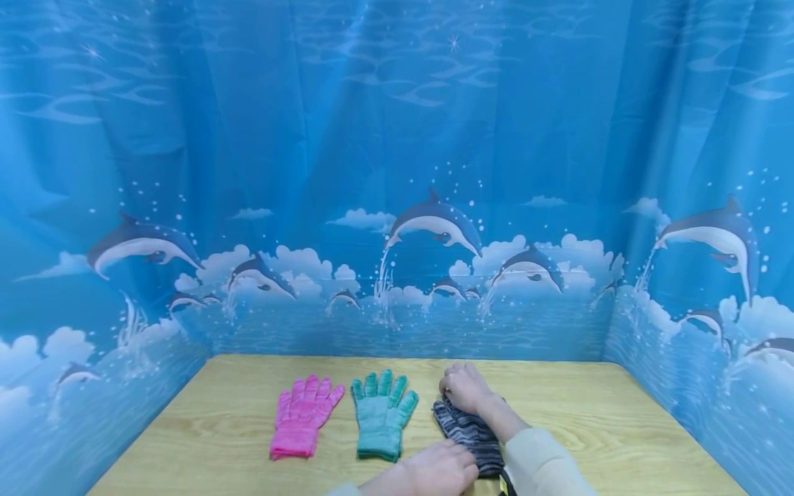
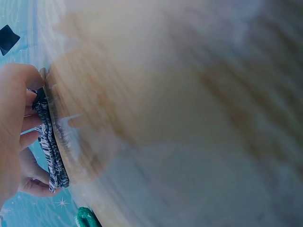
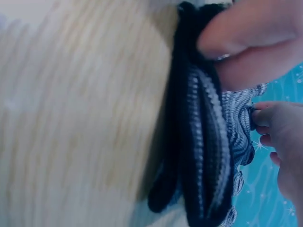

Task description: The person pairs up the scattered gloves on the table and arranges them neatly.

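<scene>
A black-and-white striped knit glove (image 1: pixel 476 441) lies on the table at the right of a row of gloves. At its far, finger end my right hand (image 1: pixel 465 389) pinches the dark fingertips, seen close up in the right wrist view, where the thumb and a finger (image 3: pixel 251 33) press on the black knit. My left hand (image 1: pixel 439 468) holds the near left edge by the cuff; its curled fingers show in the left wrist view against the striped glove (image 2: pixel 51 146). Part of the glove is hidden beneath both hands.
A green glove (image 1: pixel 380 417) lies flat left of the striped one, and a pink glove (image 1: pixel 304 417) lies farther left, fingers pointing away. The wooden table (image 1: pixel 205 434) is bordered by a blue dolphin-print curtain (image 1: pixel 347 138) behind and at both sides.
</scene>
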`<state>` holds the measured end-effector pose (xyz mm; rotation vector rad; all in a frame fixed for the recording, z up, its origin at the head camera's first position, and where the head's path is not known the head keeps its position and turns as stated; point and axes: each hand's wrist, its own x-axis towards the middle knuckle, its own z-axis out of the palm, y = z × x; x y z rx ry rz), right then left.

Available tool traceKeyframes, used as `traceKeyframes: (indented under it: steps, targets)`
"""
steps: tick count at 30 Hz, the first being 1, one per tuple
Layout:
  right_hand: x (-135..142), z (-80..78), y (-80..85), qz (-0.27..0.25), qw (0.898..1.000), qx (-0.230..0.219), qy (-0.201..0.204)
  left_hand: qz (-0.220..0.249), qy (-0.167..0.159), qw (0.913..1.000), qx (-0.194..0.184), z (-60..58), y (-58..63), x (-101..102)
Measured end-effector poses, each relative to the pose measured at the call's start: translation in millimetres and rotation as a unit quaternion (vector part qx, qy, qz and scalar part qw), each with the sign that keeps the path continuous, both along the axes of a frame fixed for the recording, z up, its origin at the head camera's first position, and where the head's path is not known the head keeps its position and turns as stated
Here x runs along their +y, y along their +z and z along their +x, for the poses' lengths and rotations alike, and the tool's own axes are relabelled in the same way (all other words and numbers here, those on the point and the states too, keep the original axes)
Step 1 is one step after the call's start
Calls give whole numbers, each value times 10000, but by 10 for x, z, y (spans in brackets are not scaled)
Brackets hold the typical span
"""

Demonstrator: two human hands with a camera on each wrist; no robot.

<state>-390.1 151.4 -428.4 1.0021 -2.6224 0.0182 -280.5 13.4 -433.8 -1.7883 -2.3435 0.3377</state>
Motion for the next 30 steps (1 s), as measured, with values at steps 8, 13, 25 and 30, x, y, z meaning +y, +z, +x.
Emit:
traceKeyframes:
  steps: [8, 13, 25, 30]
  targets:
    - [65, 60, -1, -372, 9962, -763, -168, 10, -33, 10000, 11, 1, -3, 28]
    - [181, 130, 65, -517, 9925, -1104, 41, 145, 13, 9995, 268, 7, -10, 31]
    - [647, 375, 172, -425, 9978, 363, 364, 1052, 1323, 9837, 619, -148, 113, -120]
    - [742, 457, 116, 111, 9991, 388, 142, 572, 1981, 9752, 808, -221, 98, -161]
